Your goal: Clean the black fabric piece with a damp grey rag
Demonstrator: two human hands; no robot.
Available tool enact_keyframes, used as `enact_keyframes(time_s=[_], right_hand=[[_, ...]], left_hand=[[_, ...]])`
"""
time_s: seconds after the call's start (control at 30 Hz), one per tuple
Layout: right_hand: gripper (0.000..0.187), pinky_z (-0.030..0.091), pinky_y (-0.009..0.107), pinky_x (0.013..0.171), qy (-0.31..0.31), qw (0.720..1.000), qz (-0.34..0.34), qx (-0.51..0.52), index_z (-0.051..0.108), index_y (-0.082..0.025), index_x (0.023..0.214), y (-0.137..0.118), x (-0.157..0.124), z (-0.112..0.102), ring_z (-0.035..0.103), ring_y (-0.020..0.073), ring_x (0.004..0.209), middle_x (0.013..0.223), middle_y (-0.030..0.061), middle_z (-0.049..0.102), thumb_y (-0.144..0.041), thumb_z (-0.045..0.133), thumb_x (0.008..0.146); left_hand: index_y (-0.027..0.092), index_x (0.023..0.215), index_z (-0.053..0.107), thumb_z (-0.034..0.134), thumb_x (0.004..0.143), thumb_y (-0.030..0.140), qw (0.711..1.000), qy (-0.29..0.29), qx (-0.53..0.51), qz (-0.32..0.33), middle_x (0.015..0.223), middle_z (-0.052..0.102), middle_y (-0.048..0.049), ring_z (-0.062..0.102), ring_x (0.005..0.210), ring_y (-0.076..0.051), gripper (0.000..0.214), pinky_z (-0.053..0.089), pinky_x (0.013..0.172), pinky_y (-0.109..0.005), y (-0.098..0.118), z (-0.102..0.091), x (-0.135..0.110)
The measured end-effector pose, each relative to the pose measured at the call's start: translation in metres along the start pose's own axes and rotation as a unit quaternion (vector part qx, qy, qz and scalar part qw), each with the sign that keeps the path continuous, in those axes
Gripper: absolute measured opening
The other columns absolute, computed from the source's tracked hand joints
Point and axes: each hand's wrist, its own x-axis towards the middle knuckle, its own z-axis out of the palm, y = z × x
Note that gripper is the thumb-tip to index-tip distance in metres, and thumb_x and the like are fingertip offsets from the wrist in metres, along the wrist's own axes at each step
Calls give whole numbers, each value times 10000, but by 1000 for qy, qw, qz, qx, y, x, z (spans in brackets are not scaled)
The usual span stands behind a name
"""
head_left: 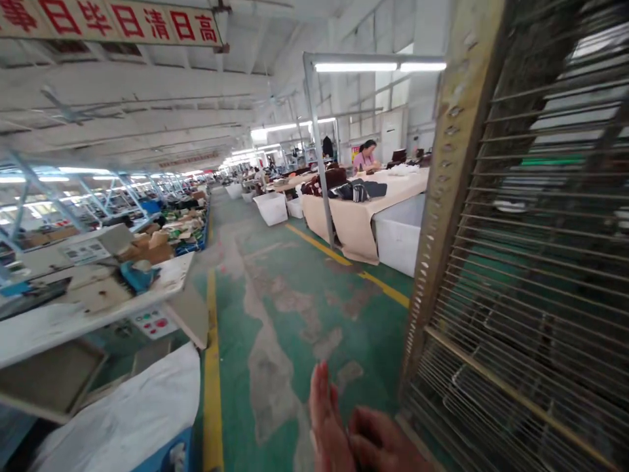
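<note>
Low in the view, my left hand (328, 423) points forward with its fingers stretched out together, and I see nothing in it. Just to its right is my right hand (381, 436), fingers curled in and close against the left palm. Whether those curled fingers hold anything is hidden. Both hands are somewhat blurred and cut off by the lower edge. Beneath them lies the worn green floor (275, 341) of an aisle.
Close on the right stands a metal rack (442, 216) with wire shelves. A sewing workstation (98, 314) is at left. Further off, a person (364, 157) sits behind a cloth-covered table (354, 223); white bins (271, 208) line the aisle. Yellow lines (212, 367) mark its sides.
</note>
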Motion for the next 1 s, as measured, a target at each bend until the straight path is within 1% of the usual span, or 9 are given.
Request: enact_keyframes(time_s=[0.1, 0.2, 0.37, 0.47, 0.6, 0.73, 0.87, 0.93, 1.0], right_hand=[[409, 328, 278, 587, 41, 998, -44, -6, 417, -190, 671, 0, 116, -39, 396, 133, 632, 648, -22, 410, -583, 420, 783], [365, 340, 282, 629, 111, 990, -79, -23, 416, -195, 690, -10, 225, -86, 421, 146, 671, 686, -6, 448, -536, 384, 818], [344, 320, 255, 570, 197, 978, -58, 31, 415, -200, 674, -27, 372, -176, 389, 126, 610, 636, -37, 387, -517, 447, 803], [376, 316, 246, 551, 262, 958, -48, 103, 428, -195, 637, -23, 443, -234, 372, 118, 586, 604, -44, 370, -540, 513, 758], [388, 297, 232, 527, 343, 919, -44, 190, 439, -184, 617, -6, 541, -316, 346, 106, 567, 584, -44, 379, -532, 577, 719], [331, 320, 236, 549, 408, 903, -47, 126, 475, -174, 632, 2, 660, -403, 374, 110, 583, 595, -38, 410, -470, 574, 743], [231, 371, 250, 597, 472, 881, -24, 18, 555, -184, 805, -10, 774, -499, 458, 135, 644, 683, -24, 493, -401, 589, 736], [205, 392, 257, 652, 495, 869, -22, -15, 576, -192, 832, -16, 813, -551, 503, 156, 728, 756, -1, 542, -383, 571, 758], [176, 395, 252, 708, 533, 844, -24, -62, 576, -196, 759, -17, 837, -603, 518, 162, 803, 802, 13, 562, -362, 534, 798]], left_hand=[[248, 1141, 566, 579, 669, 579, 999, -18, -27, -7, 1386, 401, -35, 220, 1341, -181, 576, 87, 1130, -335, -13, 44, 113], [195, 1182, 522, 522, 724, 563, 997, -16, -59, -39, 1378, 406, -78, 273, 1319, -182, 587, 109, 1127, -330, -30, 93, 229], [121, 1246, 434, 415, 779, 563, 972, 17, -171, -159, 1333, 439, -163, 389, 1252, -229, 643, 207, 1103, -364, -78, 158, 404], [114, 1282, 387, 404, 787, 548, 943, 13, -202, -264, 1335, 435, -170, 416, 1232, -237, 658, 262, 1081, -348, -125, 192, 492], [104, 1312, 341, 407, 796, 524, 905, -19, -216, -366, 1325, 443, -181, 436, 1213, -257, 669, 341, 1035, -349, -200, 235, 608], [96, 1312, 345, 394, 807, 511, 887, -50, -196, -415, 1317, 453, -183, 447, 1204, -256, 656, 356, 1027, -350, -267, 283, 741], [103, 1290, 389, 387, 807, 529, 886, -76, -153, -431, 1319, 457, -166, 436, 1217, -227, 644, 299, 1067, -325, -324, 353, 871], [110, 1275, 414, 395, 801, 544, 882, -99, -135, -439, 1323, 455, -159, 422, 1229, -217, 642, 276, 1080, -321, -359, 396, 918], [113, 1253, 445, 403, 799, 549, 871, -134, -118, -458, 1333, 444, -157, 403, 1243, -214, 631, 267, 1085, -324, -402, 440, 948]])
